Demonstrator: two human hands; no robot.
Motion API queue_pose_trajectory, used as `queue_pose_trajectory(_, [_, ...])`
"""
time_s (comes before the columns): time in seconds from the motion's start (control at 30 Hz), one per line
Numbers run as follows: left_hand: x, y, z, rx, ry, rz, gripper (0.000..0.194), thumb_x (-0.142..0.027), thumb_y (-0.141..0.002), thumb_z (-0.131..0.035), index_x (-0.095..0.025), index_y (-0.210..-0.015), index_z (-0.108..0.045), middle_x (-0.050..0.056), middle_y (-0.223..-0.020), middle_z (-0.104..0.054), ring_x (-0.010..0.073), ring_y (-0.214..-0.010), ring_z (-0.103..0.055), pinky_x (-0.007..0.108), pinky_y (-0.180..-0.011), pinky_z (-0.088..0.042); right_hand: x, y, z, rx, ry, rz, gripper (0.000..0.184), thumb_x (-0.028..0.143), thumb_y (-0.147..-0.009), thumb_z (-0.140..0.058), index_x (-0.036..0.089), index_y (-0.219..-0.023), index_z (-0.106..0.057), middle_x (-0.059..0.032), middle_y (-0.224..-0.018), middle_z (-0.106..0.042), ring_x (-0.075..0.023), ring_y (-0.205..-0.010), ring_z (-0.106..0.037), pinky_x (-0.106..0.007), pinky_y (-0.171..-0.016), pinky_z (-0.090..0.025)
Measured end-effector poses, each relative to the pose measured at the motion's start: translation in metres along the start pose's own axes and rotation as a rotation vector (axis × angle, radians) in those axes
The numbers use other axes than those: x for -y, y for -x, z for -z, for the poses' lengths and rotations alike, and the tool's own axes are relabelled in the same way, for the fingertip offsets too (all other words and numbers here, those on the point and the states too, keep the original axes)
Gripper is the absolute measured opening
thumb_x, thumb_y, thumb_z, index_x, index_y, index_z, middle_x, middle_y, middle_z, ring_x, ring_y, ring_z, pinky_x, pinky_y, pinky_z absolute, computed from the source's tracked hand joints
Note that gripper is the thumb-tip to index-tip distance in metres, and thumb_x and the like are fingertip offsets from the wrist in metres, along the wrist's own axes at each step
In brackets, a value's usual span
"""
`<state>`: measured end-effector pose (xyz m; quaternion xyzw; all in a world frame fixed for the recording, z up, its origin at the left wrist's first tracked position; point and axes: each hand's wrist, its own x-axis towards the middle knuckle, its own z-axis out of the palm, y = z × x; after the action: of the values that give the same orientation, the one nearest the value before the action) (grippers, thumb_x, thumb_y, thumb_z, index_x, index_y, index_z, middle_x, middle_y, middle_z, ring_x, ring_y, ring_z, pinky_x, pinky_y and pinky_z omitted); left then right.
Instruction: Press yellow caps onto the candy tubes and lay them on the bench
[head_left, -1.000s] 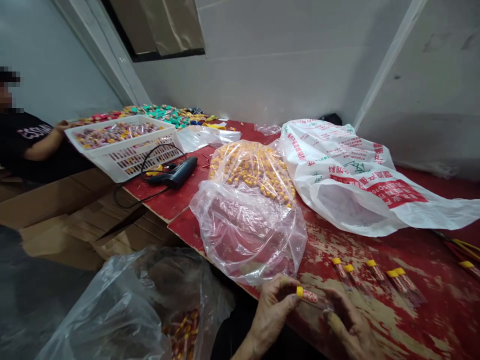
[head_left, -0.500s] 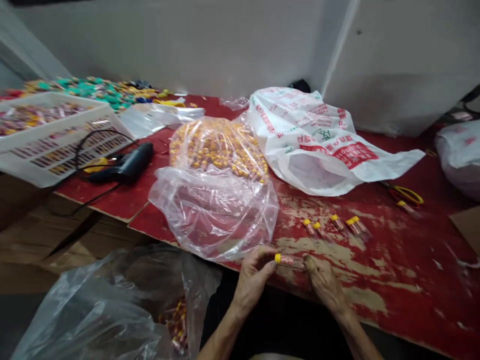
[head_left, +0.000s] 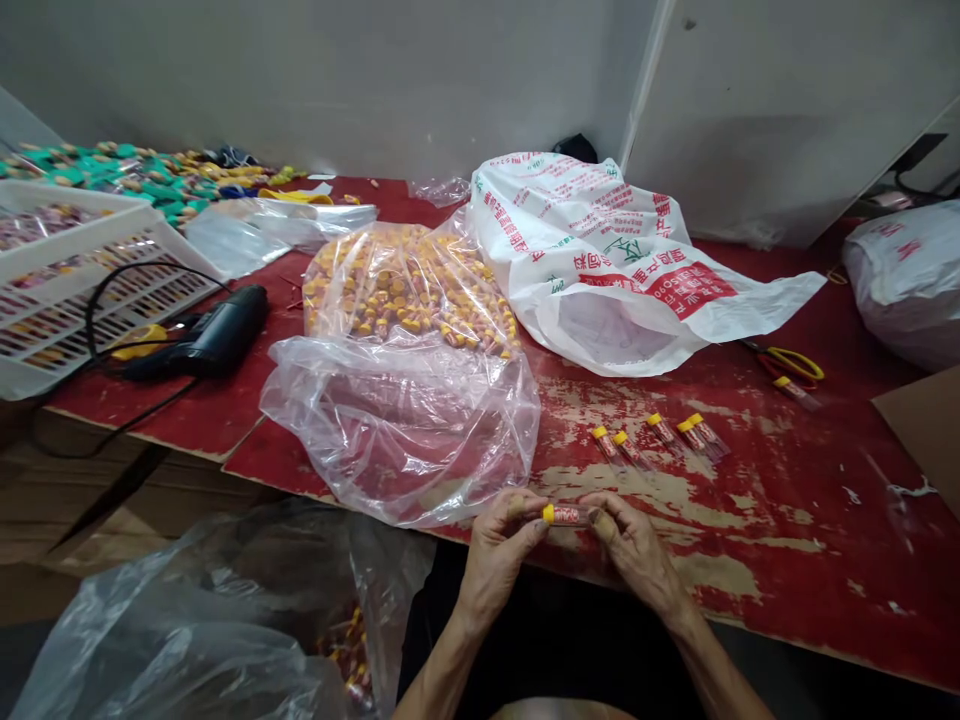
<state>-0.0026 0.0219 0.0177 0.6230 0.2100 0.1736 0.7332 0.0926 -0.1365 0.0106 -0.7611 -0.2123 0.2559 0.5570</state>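
Note:
Between my two hands, at the front edge of the red table (head_left: 750,500), lies a small clear tube with a yellow cap (head_left: 568,515) and red-and-white print. My left hand (head_left: 495,560) pinches it at the cap end. Thumb and fingers of my right hand (head_left: 637,550) close on its other end. Several similar yellow-capped tubes (head_left: 664,432) lie loose on the table beyond my right hand. A clear plastic bag (head_left: 409,430) stands to the left, its far part filled with many yellow-capped pieces (head_left: 409,290).
A white printed sack (head_left: 600,250) lies behind. Yellow-handled scissors (head_left: 795,365) and one tube sit at right, near a cardboard piece (head_left: 922,430). On the left are a black heat gun or dryer (head_left: 225,330), a white basket (head_left: 97,280) and green-topped items (head_left: 112,170). Below hangs another clear bag (head_left: 187,620).
The view has shifted slightly, so the table things sit a little further left. My right hand has come closer to my left along the tube, its fingers now more visible.

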Motion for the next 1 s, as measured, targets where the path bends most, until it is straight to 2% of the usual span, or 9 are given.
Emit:
queue_pose_trajectory(0.07, [0.002,0.000,0.000,-0.013,0.032,0.015,0.017,-0.031,-0.068,-0.075,-0.020,-0.081,-0.075,0.004,-0.086,-0.063,0.0187,-0.083,-0.058,0.029,-0.076,-0.048,0.001,0.001,0.000,-0.003,-0.039,0.016,0.036,0.052,-0.084,-0.053,0.018,-0.095,-0.058,0.0000,-0.073,-0.056,-0.0120,-0.058,-0.047,-0.022,-0.051,-0.037])
queue_pose_trajectory(0.1, [0.003,0.000,0.000,-0.013,0.041,0.019,0.017,-0.030,-0.068,-0.075,-0.020,-0.082,-0.075,0.004,-0.085,-0.062,0.0183,-0.082,-0.058,0.028,-0.075,-0.048,0.001,0.001,0.001,-0.006,-0.049,0.019,0.035,0.051,-0.084,-0.054,0.018,-0.093,-0.058,0.0002,-0.073,-0.056,-0.0117,-0.058,-0.046,-0.022,-0.051,-0.037])
queue_pose_trajectory(0.23, [0.005,0.001,0.001,0.013,0.020,0.004,0.015,-0.029,-0.070,-0.073,-0.021,-0.083,-0.074,0.004,-0.086,-0.063,0.0176,-0.083,-0.057,0.028,-0.077,-0.047,0.000,0.000,0.001,-0.029,0.011,0.009,0.041,0.054,-0.086,-0.047,0.018,-0.066,-0.052,0.0047,-0.053,-0.037,-0.0097,-0.049,-0.034,-0.022,-0.045,-0.028])
queue_pose_trajectory(0.43, [0.004,0.001,0.004,0.004,0.043,0.020,0.015,-0.029,-0.071,-0.073,-0.022,-0.084,-0.074,0.003,-0.086,-0.062,0.0172,-0.082,-0.058,0.027,-0.074,-0.047,0.005,0.002,0.001,0.061,-0.036,0.004,0.034,0.050,-0.085,-0.052,0.019,-0.096,-0.056,0.0023,-0.067,-0.049,-0.0104,-0.053,-0.041,-0.021,-0.047,-0.033])
queue_pose_trajectory(0.53, [0.003,0.002,0.004,0.031,0.016,0.009,0.014,-0.029,-0.072,-0.072,-0.022,-0.085,-0.074,0.003,-0.087,-0.062,0.0169,-0.083,-0.057,0.026,-0.074,-0.047,0.001,0.001,-0.002,0.048,-0.052,-0.035,0.043,0.058,-0.086,-0.045,0.019,-0.070,-0.050,0.0057,-0.052,-0.035,-0.0089,-0.044,-0.033,-0.021,-0.041,-0.027])
queue_pose_trajectory(0.6, [0.003,0.001,0.004,0.035,0.000,-0.004,0.014,-0.028,-0.072,-0.073,-0.022,-0.084,-0.074,0.003,-0.087,-0.062,0.0172,-0.084,-0.057,0.026,-0.076,-0.046,-0.001,0.000,-0.004,-0.005,-0.052,-0.030,0.048,0.062,-0.086,-0.042,0.020,-0.064,-0.046,0.0056,-0.051,-0.032,-0.0090,-0.045,-0.032,-0.021,-0.041,-0.027])
queue_pose_trajectory(0.77, [0.003,-0.002,0.007,0.021,-0.017,-0.006,0.015,-0.029,-0.072,-0.072,-0.022,-0.085,-0.073,0.003,-0.087,-0.062,0.0174,-0.086,-0.058,0.026,-0.079,-0.045,0.005,-0.002,-0.004,0.019,-0.123,0.002,0.040,0.058,-0.082,-0.052,0.019,-0.094,-0.055,0.0035,-0.067,-0.046,-0.0095,-0.053,-0.038,-0.020,-0.047,-0.032])
queue_pose_trajectory(0.9, [0.002,-0.001,0.004,0.052,-0.028,-0.022,0.013,-0.029,-0.072,-0.072,-0.022,-0.083,-0.074,0.003,-0.086,-0.063,0.0173,-0.084,-0.058,0.025,-0.076,-0.046,-0.002,-0.002,-0.006,-0.023,-0.090,-0.012,0.046,0.060,-0.084,-0.046,0.019,-0.064,-0.044,0.0051,-0.056,-0.034,-0.0084,-0.050,-0.031,-0.020,-0.045,-0.026])
queue_pose_trajectory(1.0, [-0.001,0.001,-0.003,0.073,-0.062,-0.067,0.013,-0.029,-0.073,-0.070,-0.022,-0.083,-0.074,0.003,-0.083,-0.063,0.0174,-0.081,-0.058,0.026,-0.075,-0.046,-0.014,-0.003,-0.011,-0.043,-0.190,-0.127,0.051,0.067,-0.081,-0.044,0.020,-0.061,-0.041,0.0072,-0.050,-0.031,-0.0072,-0.040,-0.029,-0.020,-0.039,-0.024])
